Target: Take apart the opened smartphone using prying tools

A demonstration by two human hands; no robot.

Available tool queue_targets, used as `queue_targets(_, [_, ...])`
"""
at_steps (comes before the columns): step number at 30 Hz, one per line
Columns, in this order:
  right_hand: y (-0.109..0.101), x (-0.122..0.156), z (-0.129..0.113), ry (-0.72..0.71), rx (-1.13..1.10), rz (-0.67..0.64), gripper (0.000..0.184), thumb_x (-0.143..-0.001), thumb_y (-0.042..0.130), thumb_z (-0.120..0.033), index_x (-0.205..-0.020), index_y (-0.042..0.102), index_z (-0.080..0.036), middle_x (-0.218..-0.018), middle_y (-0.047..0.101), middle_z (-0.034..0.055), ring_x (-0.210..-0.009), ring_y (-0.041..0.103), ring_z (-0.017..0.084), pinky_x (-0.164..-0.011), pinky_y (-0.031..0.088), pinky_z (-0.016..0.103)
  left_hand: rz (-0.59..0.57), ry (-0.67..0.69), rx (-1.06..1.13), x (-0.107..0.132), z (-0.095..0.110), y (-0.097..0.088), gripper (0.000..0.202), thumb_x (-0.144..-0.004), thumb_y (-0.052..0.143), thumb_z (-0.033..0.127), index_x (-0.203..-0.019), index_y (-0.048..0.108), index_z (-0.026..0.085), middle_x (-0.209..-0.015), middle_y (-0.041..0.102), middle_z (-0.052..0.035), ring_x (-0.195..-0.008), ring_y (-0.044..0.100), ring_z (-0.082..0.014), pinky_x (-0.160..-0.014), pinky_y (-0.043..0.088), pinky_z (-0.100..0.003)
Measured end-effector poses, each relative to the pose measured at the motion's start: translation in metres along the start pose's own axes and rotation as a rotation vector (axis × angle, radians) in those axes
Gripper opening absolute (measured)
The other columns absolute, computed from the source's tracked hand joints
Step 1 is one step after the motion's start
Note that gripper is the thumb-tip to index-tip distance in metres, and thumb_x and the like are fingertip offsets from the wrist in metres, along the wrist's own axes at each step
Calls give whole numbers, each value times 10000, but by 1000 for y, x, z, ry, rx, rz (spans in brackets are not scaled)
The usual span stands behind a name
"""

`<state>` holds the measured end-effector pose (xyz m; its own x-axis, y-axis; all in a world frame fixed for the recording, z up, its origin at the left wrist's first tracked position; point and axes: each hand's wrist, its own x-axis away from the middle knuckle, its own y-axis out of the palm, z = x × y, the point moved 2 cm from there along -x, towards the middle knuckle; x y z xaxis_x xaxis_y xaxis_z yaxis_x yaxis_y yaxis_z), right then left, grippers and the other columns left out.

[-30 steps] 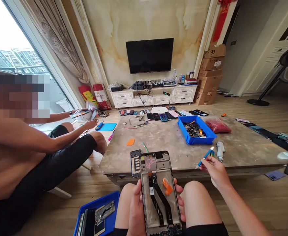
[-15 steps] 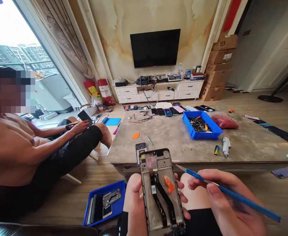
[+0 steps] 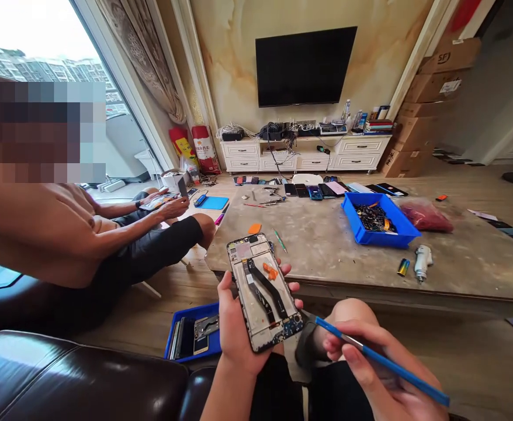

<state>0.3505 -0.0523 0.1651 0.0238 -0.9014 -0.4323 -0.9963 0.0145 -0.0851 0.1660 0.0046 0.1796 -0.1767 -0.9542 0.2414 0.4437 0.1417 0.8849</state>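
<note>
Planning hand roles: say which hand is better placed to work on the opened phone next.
Likely the right hand: it holds the blue tool, its tip towards the opened phone, which the left hand supports.

Marbled wall [image 3: 230, 70], bright window [image 3: 41, 35]

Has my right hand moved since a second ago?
Yes: judged against the table, the right hand has drawn back from its near edge, toward you.

The left hand [image 3: 238, 330] cups upward while the right hand [image 3: 377, 362] pinches.
</note>
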Motion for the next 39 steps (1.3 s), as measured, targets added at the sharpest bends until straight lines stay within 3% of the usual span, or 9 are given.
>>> queue_targets(6, [7, -5, -8, -197, 139, -101, 219, -958, 617, -130, -1126, 681, -254, -909, 722, 17, -793, 725, 164, -670, 629, 207, 35, 26, 10, 0, 1, -3, 640, -975, 368, 551, -1269, 660, 64, -1232, 691, -211, -914, 704, -338, -772, 590, -493])
queue_targets(12, [6, -7, -7, -241, 194, -216, 263, -957, 617, -104, -1169, 654, -255, -1005, 709, 18, -881, 702, 153, -763, 593, 208, 41, 20, 7, 4, 2, -2, 637, -977, 358, 547, -1258, 661, 62, -1216, 697, -202, -897, 704, -327, -756, 594, -478])
queue_targets(16, [1, -10, -7, -122, 126, -98, 173, -1036, 492, -224, -1055, 664, -228, -989, 667, 53, -914, 662, 175, -792, 559, 258, 1, -2, -46, 4, -3, 0, 657, -975, 327, 576, -1232, 682, 86, -1208, 703, -192, -893, 713, -331, -768, 593, -486])
queue_targets(20, [3, -18, -3, 21, 88, -108, 431, -1080, 397, -372, -753, 614, -195, -923, 648, 62, -948, 633, 178, -814, 531, 237, 93, 24, -228, 6, -15, -8, 773, -951, 291, 671, -1213, 695, 67, -1247, 691, -208, -891, 725, -362, -772, 590, -473])
queue_targets(22, [8, -21, 5, 140, 58, -139, 380, -1078, 416, -399, -865, 669, -211, -891, 649, 41, -915, 634, 161, -802, 526, 222, 145, 42, -302, 8, -23, -15, 754, -957, 327, 666, -1218, 696, 62, -1163, 728, -199, -841, 733, -331, -779, 586, -438])
queue_targets(25, [19, -21, 21, 301, 56, -216, 292, -1042, 512, -431, -1200, 688, -259, -1035, 674, 35, -983, 635, 167, -873, 512, 244, 146, 6, -290, 10, -36, -25, 675, -965, 411, 624, -1201, 707, 65, -1026, 764, -178, -881, 732, -318, -843, 573, -421])
queue_targets(30, [29, -15, 40, 422, 86, -253, 313, -954, 621, -478, -1042, 725, -197, -898, 635, 38, -791, 566, 167, -708, 478, 255, 167, 27, -272, 11, -47, -35, 605, -938, 510, 607, -1203, 705, 99, -1054, 763, -162, -952, 725, -326, -911, 553, -434])
queue_targets(35, [31, -15, 42, 527, -24, -216, 378, -885, 672, -537, -924, 665, -161, -804, 561, 15, -745, 503, 151, -672, 446, 235, 207, -1, -272, 9, -52, -36, 554, -923, 555, 582, -1172, 713, 113, -999, 776, -145, -935, 733, -322, -914, 557, -433])
queue_targets(39, [26, -15, 42, 487, -97, -162, 394, -880, 685, -543, -844, 627, -155, -763, 546, 7, -716, 482, 134, -673, 430, 229, 248, -83, -197, -6, -45, -58, 457, -902, 580, 510, -1040, 747, 108, -903, 783, -139, -833, 748, -309, -814, 592, -408])
